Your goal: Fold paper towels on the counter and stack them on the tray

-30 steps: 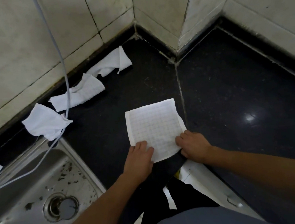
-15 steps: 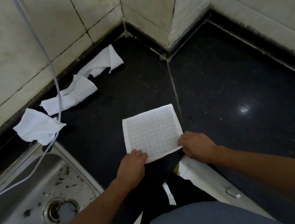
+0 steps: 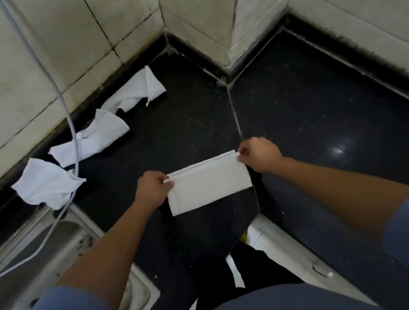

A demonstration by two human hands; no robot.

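A white paper towel (image 3: 208,183) lies folded in half on the black counter (image 3: 309,122), a flat rectangle with its doubled edge on the far side. My left hand (image 3: 151,189) pinches its far left corner. My right hand (image 3: 259,155) pinches its far right corner. Three crumpled paper towels lie along the left wall: one (image 3: 140,92) farthest back, one (image 3: 92,139) in the middle, one (image 3: 44,183) nearest the sink. No tray is in view.
A steel sink (image 3: 56,250) sits at the lower left, with a grey hose (image 3: 66,114) hanging down the tiled wall into it. Tiled walls meet in a jutting corner (image 3: 227,50) at the back. White cabinet fronts (image 3: 285,245) show below the counter edge.
Both hands have lifted the towel's near edge and carried it over to the far edge, so the open square is now a half-size folded rectangle.
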